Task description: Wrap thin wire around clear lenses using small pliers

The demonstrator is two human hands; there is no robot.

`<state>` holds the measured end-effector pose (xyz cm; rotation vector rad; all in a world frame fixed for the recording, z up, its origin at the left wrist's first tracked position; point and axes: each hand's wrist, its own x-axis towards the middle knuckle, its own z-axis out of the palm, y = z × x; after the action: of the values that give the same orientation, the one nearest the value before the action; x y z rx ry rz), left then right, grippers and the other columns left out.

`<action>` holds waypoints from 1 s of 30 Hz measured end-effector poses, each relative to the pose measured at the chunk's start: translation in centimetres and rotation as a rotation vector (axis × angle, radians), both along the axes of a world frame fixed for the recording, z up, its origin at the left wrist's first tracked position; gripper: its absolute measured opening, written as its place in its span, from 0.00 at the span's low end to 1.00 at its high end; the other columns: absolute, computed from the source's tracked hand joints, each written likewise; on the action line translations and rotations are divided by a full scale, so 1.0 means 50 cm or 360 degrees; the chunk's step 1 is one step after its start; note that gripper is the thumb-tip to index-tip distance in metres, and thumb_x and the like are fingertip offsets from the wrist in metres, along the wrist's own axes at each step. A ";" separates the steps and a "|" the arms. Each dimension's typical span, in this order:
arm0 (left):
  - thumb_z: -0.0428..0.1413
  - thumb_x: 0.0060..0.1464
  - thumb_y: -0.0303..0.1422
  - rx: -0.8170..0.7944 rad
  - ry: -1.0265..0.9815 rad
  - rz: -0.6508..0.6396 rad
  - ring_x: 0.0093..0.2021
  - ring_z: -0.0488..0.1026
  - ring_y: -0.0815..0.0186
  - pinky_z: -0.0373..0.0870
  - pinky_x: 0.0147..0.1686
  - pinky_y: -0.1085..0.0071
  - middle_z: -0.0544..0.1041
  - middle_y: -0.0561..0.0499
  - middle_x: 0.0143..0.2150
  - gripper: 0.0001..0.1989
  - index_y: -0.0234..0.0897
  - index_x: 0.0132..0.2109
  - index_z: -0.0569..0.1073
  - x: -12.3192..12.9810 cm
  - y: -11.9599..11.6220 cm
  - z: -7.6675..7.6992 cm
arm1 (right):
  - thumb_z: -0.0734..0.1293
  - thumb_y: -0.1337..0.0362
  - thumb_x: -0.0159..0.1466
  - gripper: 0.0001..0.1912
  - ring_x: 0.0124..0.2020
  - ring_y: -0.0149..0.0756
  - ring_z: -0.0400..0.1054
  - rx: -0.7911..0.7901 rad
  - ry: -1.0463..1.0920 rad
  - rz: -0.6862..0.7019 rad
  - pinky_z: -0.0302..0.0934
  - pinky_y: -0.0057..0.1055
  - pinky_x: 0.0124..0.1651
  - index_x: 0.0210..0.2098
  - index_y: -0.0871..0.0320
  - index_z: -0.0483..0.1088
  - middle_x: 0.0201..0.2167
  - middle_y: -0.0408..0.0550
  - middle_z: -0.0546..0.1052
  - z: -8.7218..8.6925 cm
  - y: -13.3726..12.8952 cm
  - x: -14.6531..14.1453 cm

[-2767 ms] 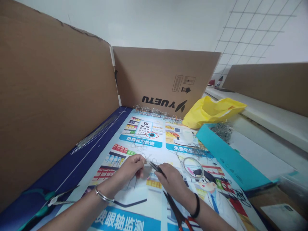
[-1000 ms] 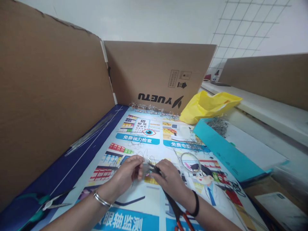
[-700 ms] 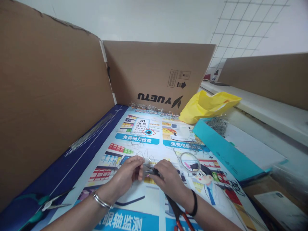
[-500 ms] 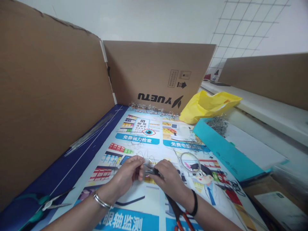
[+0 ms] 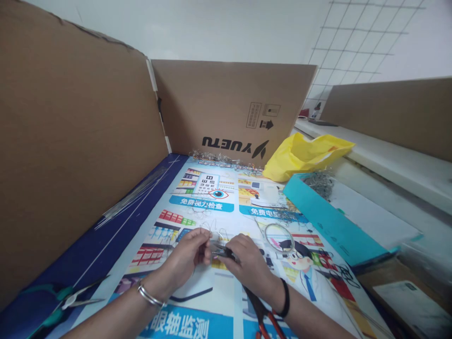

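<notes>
My left hand [image 5: 193, 248] is closed in a pinch on a thin bent wire [image 5: 219, 232], whose loops show just above the fingertips. Close beside it, my right hand [image 5: 246, 256] is wrapped round dark-handled pliers [image 5: 223, 249]. The plier jaws point left and reach the left fingertips; whether they grip the wire I cannot tell. To the right of my right hand lies a coil of wire [image 5: 278, 238]. Under my right forearm is a red-handled cutting tool [image 5: 260, 313], partly hidden.
Green-handled pliers [image 5: 68, 299] lie spread at the lower left. Straight wires [image 5: 132, 193] rest along the left cardboard wall [image 5: 77, 117]. A turquoise box [image 5: 328, 221] holding tangled wire [image 5: 319, 183] and a yellow bag [image 5: 303, 157] stand right. Bent wire pieces [image 5: 226, 159] line the back panel [image 5: 229, 103].
</notes>
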<state>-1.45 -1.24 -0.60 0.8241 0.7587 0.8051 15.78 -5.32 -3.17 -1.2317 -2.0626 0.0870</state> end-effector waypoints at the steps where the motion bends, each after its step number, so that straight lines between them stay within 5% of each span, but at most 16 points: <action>1: 0.55 0.51 0.33 0.0001 0.0002 0.0006 0.18 0.63 0.73 0.60 0.21 0.75 0.67 0.55 0.20 0.09 0.34 0.26 0.66 0.000 0.000 0.001 | 0.64 0.59 0.61 0.09 0.31 0.36 0.61 0.0003 0.0001 -0.0003 0.57 0.34 0.35 0.29 0.58 0.65 0.27 0.47 0.69 0.000 0.000 0.000; 30: 0.54 0.51 0.34 0.0008 0.0003 0.0014 0.20 0.66 0.72 0.59 0.23 0.74 0.69 0.54 0.21 0.08 0.35 0.28 0.65 0.001 -0.001 -0.005 | 0.64 0.64 0.60 0.05 0.31 0.36 0.61 0.0012 -0.0015 -0.0013 0.56 0.33 0.35 0.28 0.57 0.64 0.26 0.46 0.68 -0.002 0.000 0.000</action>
<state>-1.40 -1.32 -0.86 0.8267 0.7625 0.8148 15.81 -5.34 -3.29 -1.2379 -2.0642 0.0703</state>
